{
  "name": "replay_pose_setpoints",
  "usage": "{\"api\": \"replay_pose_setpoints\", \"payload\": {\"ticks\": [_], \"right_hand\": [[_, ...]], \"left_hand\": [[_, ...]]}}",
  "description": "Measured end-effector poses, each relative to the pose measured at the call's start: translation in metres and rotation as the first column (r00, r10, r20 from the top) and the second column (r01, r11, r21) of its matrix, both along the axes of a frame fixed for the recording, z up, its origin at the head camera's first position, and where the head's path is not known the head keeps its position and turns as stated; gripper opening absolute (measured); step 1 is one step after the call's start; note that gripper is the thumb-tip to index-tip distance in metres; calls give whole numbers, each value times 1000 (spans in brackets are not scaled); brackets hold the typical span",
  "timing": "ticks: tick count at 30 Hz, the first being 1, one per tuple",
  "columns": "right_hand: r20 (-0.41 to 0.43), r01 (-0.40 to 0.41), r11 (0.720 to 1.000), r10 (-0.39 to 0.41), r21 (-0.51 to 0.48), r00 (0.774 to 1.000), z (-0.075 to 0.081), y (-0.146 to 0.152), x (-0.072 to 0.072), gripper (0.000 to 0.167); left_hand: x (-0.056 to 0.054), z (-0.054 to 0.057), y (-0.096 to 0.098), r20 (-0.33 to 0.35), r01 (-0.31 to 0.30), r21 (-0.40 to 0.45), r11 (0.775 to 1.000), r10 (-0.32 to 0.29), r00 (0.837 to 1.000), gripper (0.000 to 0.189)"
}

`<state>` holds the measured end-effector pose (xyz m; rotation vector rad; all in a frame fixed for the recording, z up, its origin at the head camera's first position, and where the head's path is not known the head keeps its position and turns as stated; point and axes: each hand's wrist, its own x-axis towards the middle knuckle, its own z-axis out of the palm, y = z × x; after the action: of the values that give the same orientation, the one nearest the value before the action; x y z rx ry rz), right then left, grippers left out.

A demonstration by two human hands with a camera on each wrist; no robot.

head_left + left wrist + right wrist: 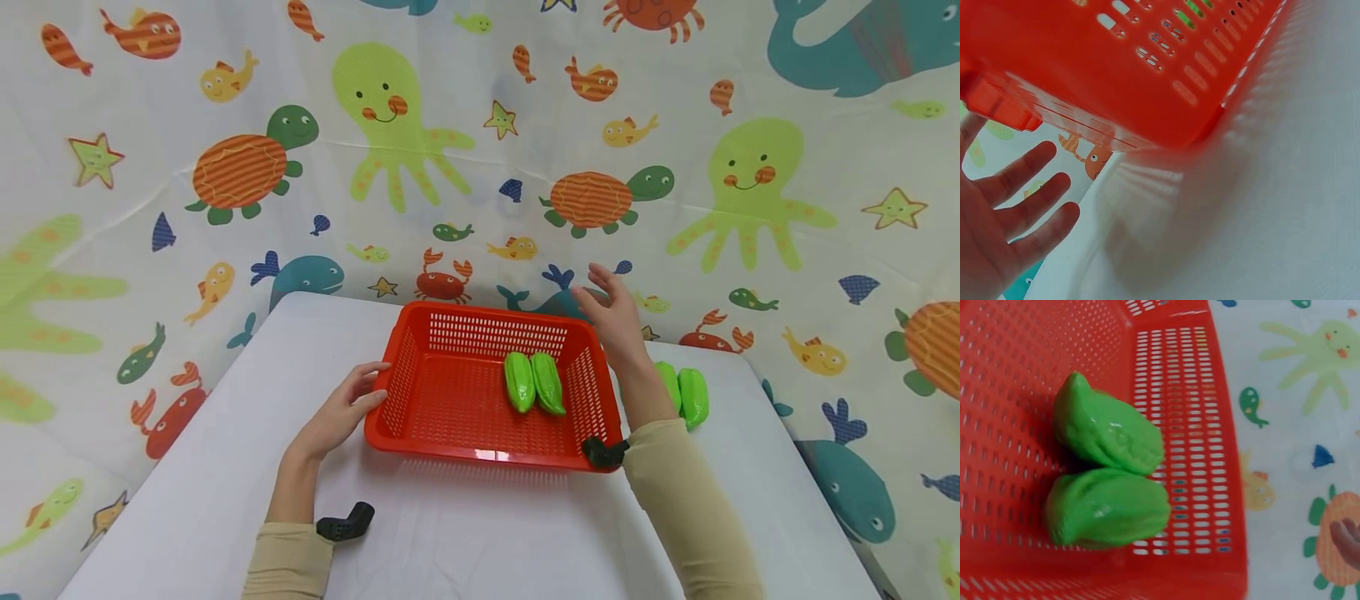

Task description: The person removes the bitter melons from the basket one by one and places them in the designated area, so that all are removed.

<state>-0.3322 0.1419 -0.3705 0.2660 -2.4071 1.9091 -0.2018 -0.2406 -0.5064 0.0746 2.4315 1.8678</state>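
Two glossy green, ridged, pointed toy fruits [520,382] [1107,507] lie side by side in a red perforated plastic basket [450,400], toward its right half. My left hand [347,410] is at the basket's left rim, thumb and fingertips near or touching it. Seen from the left wrist, that hand's fingers [1035,212] are spread and lightly bent beside the basket wall [1116,81]. Over the basket's back right corner, my right hand [611,315] is raised with loose fingers, holding nothing. Only a fingertip [1346,540] of it shows in the right wrist view.
More green toy fruits [693,396] lie on the white table [465,542] right of the basket, partly hidden by my right forearm. A curtain [480,167] printed with sea animals hangs behind the table. Black wrist devices [347,523] are on both forearms.
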Motion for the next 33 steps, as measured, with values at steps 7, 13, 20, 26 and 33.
{"api": "replay_pose_setpoints", "payload": {"ticks": [7,13,20,26,33], "right_hand": [[-7,-15,1000,15,26,1000,-19,-16,-21,64],[53,-46,999,46,12,998,-36,-26,-32,63],[2,-158,984,158,78,987,-46,-37,-38,59],[-15,-246,935,259,256,966,-58,-43,-40,54],[35,-284,884,292,372,956,-61,-45,-40,48]], "left_hand": [[1,0,1,-4,5,6,1000,-5,1000,52],[-1,-1,1,-11,10,7,1000,-10,1000,51],[0,1,0,-12,2,5,1000,-2,1000,51],[1,1,0,-5,2,3,1000,-2,1000,50],[0,1,0,1,1,-4,1000,-1,1000,52]]}}
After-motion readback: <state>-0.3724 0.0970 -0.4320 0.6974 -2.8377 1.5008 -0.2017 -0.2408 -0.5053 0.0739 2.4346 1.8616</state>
